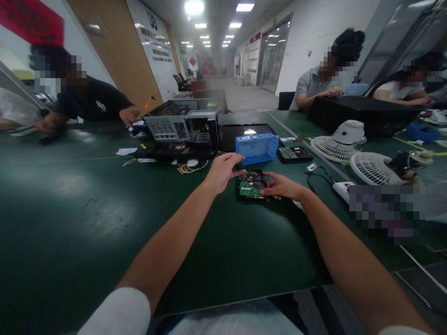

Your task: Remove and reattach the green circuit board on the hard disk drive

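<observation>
Just right of the frame's centre, a bare hard drive (251,184) lay on the green table mat (87,200) with its circuit board facing up, and we had both hands on it. Our left hand (221,171) came over its upper left edge with the fingers loosely curled and the fingertips pressed towards the drive's top corner; whether they actually pinched the casing, we could not tell. Our right hand (282,186) lay flat against the drive's right side, fingers together and pointing left, steadying rather than clasping it. We judged the main risk to be the exposed green board: a fingertip dragging across it, or the drive skidding on the smooth mat under uneven pressure, could scrape the components. A second risk sat just above, where a translucent blue plastic tray (257,148) stood close enough for the left hand to knock it. The drive looked hard-edged, flat and rectangular, dark metal around a glossy board. Another drive (295,153) lay to the tray's right, and an opened computer case (185,125) of perforated grey sheet metal stood at centre left. Two white fan grilles (352,149), round and finely ribbed, rested at the right.
</observation>
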A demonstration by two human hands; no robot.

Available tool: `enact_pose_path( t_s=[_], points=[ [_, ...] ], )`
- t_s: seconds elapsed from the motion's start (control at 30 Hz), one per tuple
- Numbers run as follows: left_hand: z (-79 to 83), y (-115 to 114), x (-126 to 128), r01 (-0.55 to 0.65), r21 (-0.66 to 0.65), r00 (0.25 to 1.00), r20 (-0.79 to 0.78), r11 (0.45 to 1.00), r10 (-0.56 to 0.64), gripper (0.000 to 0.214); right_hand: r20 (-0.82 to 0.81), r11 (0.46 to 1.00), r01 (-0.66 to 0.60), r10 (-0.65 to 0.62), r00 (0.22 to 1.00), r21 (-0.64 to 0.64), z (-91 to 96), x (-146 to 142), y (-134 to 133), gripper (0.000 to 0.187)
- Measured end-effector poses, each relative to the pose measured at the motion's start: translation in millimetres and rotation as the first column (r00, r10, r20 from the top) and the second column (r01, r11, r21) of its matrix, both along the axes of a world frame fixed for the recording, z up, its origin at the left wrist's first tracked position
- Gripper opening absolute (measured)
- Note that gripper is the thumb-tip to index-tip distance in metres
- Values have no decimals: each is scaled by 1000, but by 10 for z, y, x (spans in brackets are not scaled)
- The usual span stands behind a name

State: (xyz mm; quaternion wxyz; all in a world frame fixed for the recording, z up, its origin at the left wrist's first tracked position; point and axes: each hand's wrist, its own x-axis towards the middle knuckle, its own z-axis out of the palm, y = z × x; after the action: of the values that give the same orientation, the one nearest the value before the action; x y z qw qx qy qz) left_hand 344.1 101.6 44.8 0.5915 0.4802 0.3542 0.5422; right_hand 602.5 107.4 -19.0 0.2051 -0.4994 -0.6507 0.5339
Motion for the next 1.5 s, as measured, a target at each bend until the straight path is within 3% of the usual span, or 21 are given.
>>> enact_pose_path(
  t_s=[0.2,0.4,0.67,0.9,1.27,1.5],
  points=[
    [10,-14,25,31,-20,999,23,999,-30,8,5,1000,2,-2,1000,-4,6,-4,1,116],
    [-37,21,28,-11,-43,998,68,999,14,9,0,1000,-2,2,1000,-1,18,-9,-8,114],
    [-49,0,41,55,-4,998,-11,999,-55,12,-2,1000,-9,9,1000,-4,15,-5,2,113],
    [-89,49,17,5,37,999,-40,999,-4,13,5,1000,-3,3,1000,-19,15,-15,-1,113],
    [-41,-48,60,183,-40,982,62,982,-180,15,-12,1000,-4,4,1000,-4,-8,-2,8,116],
    [-67,-12,57,176,-19,981,89,984,-174,12,0,1000,-12,12,1000,2,-12,1,21,117]
  ],
)
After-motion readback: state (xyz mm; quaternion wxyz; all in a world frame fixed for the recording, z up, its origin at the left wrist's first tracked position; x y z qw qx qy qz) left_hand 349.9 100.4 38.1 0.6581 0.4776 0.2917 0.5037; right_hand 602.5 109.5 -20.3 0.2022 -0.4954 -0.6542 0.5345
